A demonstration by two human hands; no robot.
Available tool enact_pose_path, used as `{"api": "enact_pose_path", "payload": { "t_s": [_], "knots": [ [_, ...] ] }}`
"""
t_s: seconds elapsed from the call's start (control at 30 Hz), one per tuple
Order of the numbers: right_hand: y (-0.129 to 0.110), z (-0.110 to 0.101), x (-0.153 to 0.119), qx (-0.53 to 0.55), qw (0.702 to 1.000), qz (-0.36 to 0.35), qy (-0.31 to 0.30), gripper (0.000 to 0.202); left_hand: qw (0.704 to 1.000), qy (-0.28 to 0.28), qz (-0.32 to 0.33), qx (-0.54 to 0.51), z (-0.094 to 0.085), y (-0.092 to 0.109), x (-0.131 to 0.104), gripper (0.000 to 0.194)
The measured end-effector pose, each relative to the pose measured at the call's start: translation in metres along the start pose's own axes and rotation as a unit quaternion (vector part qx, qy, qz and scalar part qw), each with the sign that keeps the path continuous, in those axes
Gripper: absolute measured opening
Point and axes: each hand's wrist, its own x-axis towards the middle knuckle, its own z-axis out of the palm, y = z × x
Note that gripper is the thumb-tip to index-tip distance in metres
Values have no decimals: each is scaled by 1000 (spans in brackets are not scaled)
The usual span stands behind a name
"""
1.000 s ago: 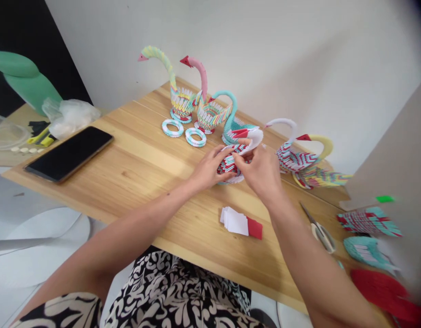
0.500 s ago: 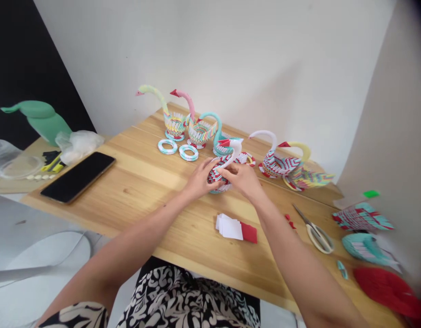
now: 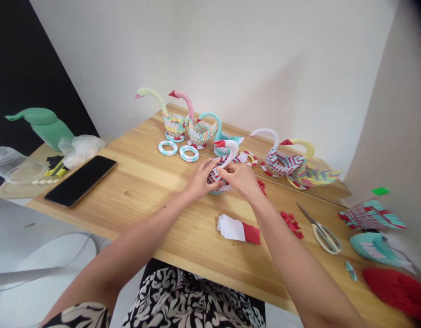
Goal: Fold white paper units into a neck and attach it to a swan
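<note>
At the middle of the wooden table (image 3: 128,182), a paper swan (image 3: 232,152) with a white neck, red beak and a red, white and blue body stands between my hands. My left hand (image 3: 201,180) wraps round the left side of its body, thumb at the near side. My right hand (image 3: 243,178) pinches at the base of the neck, its fingertips partly hidden. Two white and teal rings (image 3: 168,148) lie to the left of the swan. White paper slips (image 3: 231,228) and a red piece (image 3: 251,233) lie nearer me.
More paper swans (image 3: 203,132) stand behind, with others (image 3: 282,159) at the back right. Scissors (image 3: 328,238), red paper bits (image 3: 292,225) and a red pile (image 3: 393,289) lie right. A phone (image 3: 81,181) and a green bottle (image 3: 48,125) are left.
The view has shifted slightly. My right forearm has moved a little to the left over the table, and more red paper bits show beside it. Both hands stay on the swan.
</note>
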Motion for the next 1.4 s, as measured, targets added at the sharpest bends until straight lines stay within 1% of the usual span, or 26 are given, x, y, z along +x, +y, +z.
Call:
{"api": "enact_pose_path", "payload": {
  "t_s": [0.17, 0.27, 0.37, 0.43, 0.47, 0.53, 0.6, 0.7, 0.8, 0.83, 0.9, 0.97, 1.0, 1.03, 1.1, 1.27, 1.4],
  "knots": [
    [0, 3, 2, 18, 1000, 7, -16, 28, 1000, -1, 8, -2, 0, 0, 0, 70],
    [2, 7, 1, 6, 1000, 6, -1, 28, 1000, 3, 14, -1, -1, 3, 1, 67],
    [6, 7, -4, 12, 1000, -18, -2, 30, 1000, 3, 0, 4, -2, 7, 1, 64],
    [11, 2, -8, 47, 998, -41, -6, 29, 1000, -2, -5, 13, -2, 9, 1, 65],
    [14, -2, -10, 65, 997, -46, 2, 29, 1000, -5, -6, 18, -2, 9, 1, 66],
    [19, -11, -13, 88, 995, -45, 32, 36, 1000, -11, -6, 28, -3, 10, 2, 68],
    [20, -21, -15, 86, 993, -50, 61, 42, 999, -15, -5, 37, -5, 10, 2, 69],
    [13, -37, -14, 49, 992, -77, 82, 43, 999, -1, -14, 45, -14, 15, 5, 69],
    [1, -50, -14, -14, 991, -96, 88, 39, 999, 30, -18, 31, -24, 26, 13, 60],
    [-3, -53, -15, -34, 990, -102, 89, 37, 999, 25, -17, 25, -26, 31, 16, 56],
    [-11, -56, -16, -65, 987, -115, 89, 32, 1000, -7, -19, 17, -26, 40, 24, 48],
    [-17, -57, -16, -91, 985, -118, 90, 31, 999, -37, -31, 14, -22, 47, 31, 38],
    [-19, -57, -16, -106, 984, -114, 89, 31, 998, -41, -39, 14, -19, 49, 34, 32],
    [-21, -57, -15, -120, 983, -108, 89, 31, 998, -39, -47, 15, -16, 49, 36, 27],
    [-25, -58, -13, -138, 982, -92, 88, 30, 998, -30, -59, 15, -11, 47, 37, 23],
    [-30, -61, -6, -119, 988, -78, 63, 27, 998, -14, -53, -12, -6, 37, 34, 25],
    [-33, -63, -4, -120, 988, -77, 63, 28, 998, -5, -54, -20, -3, 36, 33, 28]
  ]
}}
